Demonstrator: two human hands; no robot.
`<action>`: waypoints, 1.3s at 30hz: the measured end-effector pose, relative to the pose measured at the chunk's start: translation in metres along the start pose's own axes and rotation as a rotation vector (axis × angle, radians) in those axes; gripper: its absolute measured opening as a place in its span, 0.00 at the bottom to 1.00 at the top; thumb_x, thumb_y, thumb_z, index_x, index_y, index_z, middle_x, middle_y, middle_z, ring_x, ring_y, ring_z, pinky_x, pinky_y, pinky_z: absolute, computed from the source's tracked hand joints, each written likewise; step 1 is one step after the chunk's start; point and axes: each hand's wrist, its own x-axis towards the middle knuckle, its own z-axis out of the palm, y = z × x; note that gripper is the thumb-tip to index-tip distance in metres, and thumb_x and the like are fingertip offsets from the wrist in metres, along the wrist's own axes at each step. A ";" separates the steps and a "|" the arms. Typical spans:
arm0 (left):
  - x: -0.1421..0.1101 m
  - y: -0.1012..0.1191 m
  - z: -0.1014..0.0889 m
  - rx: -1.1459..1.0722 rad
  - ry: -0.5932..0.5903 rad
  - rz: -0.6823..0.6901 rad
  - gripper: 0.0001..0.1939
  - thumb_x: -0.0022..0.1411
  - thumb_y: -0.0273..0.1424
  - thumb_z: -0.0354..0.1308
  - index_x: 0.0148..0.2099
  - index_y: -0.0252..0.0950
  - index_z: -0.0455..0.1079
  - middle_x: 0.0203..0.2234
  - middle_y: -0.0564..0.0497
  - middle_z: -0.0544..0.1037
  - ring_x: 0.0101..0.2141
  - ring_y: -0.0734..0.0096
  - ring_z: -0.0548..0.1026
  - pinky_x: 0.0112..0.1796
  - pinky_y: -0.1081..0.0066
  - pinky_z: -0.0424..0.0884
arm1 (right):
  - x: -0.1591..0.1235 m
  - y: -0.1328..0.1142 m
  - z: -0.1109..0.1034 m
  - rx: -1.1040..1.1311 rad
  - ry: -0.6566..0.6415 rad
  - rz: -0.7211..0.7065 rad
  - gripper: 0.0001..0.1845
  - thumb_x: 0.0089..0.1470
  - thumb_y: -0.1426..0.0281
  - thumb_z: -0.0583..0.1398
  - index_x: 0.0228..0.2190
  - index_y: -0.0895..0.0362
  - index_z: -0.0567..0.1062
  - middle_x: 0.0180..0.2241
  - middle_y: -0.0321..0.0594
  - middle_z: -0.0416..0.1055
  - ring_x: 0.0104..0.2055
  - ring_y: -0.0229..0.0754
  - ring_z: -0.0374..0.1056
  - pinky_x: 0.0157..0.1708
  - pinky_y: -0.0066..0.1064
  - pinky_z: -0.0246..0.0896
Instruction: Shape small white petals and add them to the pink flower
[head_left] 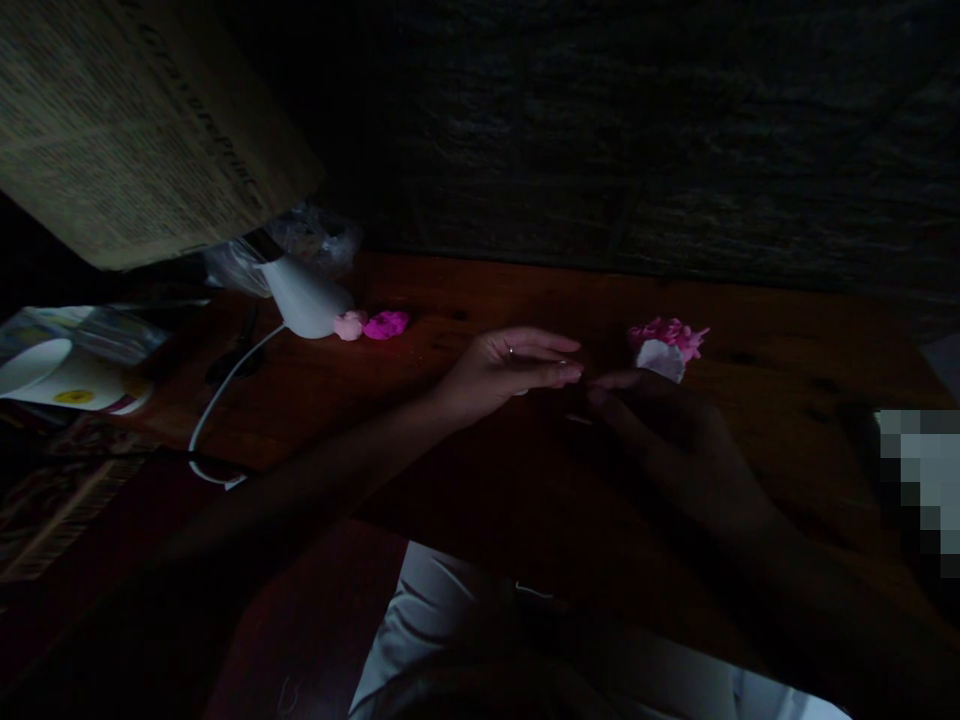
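My left hand [510,368], with a ring on one finger, is over the wooden table, its thumb and fingertips brought together. A bit of white shows under its fingers, too small and dark to name. Close to those fingertips, my right hand [675,430] is in deep shadow with thumb and forefinger pinched; anything between them is hidden. Behind the right hand lies a ruffled pink flower-like piece [675,335], with a whitish piece [660,358] in front of it. A small pale sliver [579,419] is on the table between the hands.
A white lamp base [304,295] with a newspaper-print shade [150,130] and white cord [214,405] stands left. Beside it are a pale pink lump [349,325] and a magenta lump [386,324]. A paper cup [82,378] lies far left. A dark brick wall [600,130] rises behind.
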 end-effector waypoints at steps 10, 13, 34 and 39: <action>0.002 -0.002 -0.004 0.019 0.035 0.030 0.21 0.49 0.38 0.75 0.43 0.32 0.79 0.35 0.47 0.84 0.34 0.70 0.82 0.39 0.69 0.76 | -0.002 0.010 -0.007 -0.315 -0.150 -0.073 0.12 0.59 0.65 0.63 0.43 0.54 0.82 0.44 0.45 0.82 0.42 0.51 0.79 0.44 0.42 0.72; 0.003 -0.005 -0.004 -0.012 0.085 0.028 0.21 0.47 0.39 0.76 0.41 0.32 0.79 0.36 0.47 0.84 0.36 0.68 0.82 0.42 0.67 0.77 | 0.000 0.010 -0.008 -0.426 -0.179 -0.105 0.10 0.58 0.69 0.63 0.41 0.54 0.83 0.42 0.45 0.83 0.39 0.51 0.79 0.40 0.40 0.72; -0.002 0.003 0.004 -0.037 0.030 -0.045 0.24 0.50 0.38 0.75 0.48 0.34 0.79 0.43 0.44 0.84 0.43 0.64 0.82 0.46 0.63 0.76 | 0.001 -0.005 -0.006 0.424 -0.152 0.392 0.20 0.48 0.54 0.71 0.38 0.54 0.84 0.25 0.34 0.68 0.23 0.32 0.58 0.21 0.25 0.52; -0.002 0.001 0.006 -0.040 -0.015 -0.028 0.21 0.52 0.40 0.73 0.44 0.33 0.80 0.41 0.45 0.84 0.42 0.66 0.81 0.44 0.66 0.75 | 0.000 -0.004 -0.003 0.517 -0.119 0.386 0.16 0.48 0.57 0.72 0.35 0.54 0.83 0.23 0.31 0.65 0.22 0.31 0.54 0.20 0.25 0.48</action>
